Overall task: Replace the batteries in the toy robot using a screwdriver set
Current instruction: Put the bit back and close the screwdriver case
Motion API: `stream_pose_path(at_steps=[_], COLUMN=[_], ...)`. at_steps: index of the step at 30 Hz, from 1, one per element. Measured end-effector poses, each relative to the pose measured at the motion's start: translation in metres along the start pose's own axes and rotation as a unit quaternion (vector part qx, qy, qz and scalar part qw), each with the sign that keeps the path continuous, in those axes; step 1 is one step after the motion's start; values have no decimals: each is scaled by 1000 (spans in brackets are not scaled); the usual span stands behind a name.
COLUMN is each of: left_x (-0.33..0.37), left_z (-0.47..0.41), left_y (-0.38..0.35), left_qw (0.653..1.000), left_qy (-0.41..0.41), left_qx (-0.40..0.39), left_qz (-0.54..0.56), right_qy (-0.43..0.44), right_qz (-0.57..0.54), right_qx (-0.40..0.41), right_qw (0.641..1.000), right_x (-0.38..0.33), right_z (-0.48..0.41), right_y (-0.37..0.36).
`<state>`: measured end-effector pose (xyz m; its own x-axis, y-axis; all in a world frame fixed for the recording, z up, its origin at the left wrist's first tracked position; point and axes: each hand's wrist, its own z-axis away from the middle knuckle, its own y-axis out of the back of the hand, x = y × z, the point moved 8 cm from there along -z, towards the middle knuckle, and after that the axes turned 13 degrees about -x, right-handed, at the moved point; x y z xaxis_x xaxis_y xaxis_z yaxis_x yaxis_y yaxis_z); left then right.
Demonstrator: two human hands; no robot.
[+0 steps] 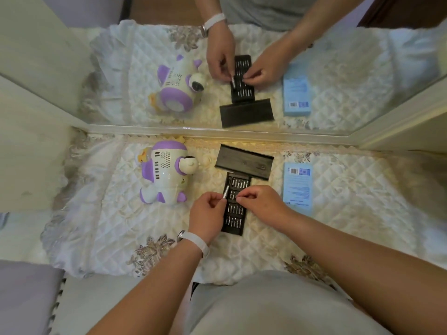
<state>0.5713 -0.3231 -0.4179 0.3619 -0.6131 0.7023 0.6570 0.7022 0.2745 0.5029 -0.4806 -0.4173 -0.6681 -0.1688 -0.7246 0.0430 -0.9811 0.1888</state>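
Head view: the job looked only just begun. The tools were out, but the robot was not opened yet, and every screw and battery was still to do.
Mirror: a big mirror (pixel 242 68) stood at the back and showed it all twice.
Cloth: a white quilted cloth (pixel 121 226) covered the table.
Toy robot: the white and purple toy robot (pixel 167 172) lay on the cloth near the mirror, left of the tools. No hand touched it.
Blue pack: a blue pack (pixel 297 187) lay flat on the right. I could not tell what was inside.
Case cover: the black case cover (pixel 244 163) lay by the mirror, at the tray's far end.
Bit tray: the black bit tray (pixel 235 213) lay under both hands, full of tiny bits.
Left hand: the left hand (pixel 206 209) gripped the small silver screwdriver (pixel 225 191).
Right hand: the right hand (pixel 260 201) had its fingers pinched together over the tray. I could not tell if it held a bit.
In the way: I think a tiny bit could get lost in the soft cloth.
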Motion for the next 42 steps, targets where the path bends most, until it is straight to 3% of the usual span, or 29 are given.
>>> stream_pose_path(at_steps=[18,24,33,39,42], left_x=[-2,1,10,8,10], left_z=[-8,-13,-24,-14,-12], left_y=[0,3,2,-10,-13], left_qw=[998,995,980,981,977], left_qy=[-9,-21,-22,-3,9], left_qx=[1,-19,-57,-84,-65], left_qz=[-60,-93,-192,-177,-204], right_qy=[11,-43,-79,-74,-39], right_qz=[100,89,109,127,199], right_qx=[44,105,93,67,130], right_qw=[994,990,987,987,971], right_x=[-4,2,1,-6,-22], right_z=[-7,-5,-11,-6,-2], right_y=[-3,1,7,12,31])
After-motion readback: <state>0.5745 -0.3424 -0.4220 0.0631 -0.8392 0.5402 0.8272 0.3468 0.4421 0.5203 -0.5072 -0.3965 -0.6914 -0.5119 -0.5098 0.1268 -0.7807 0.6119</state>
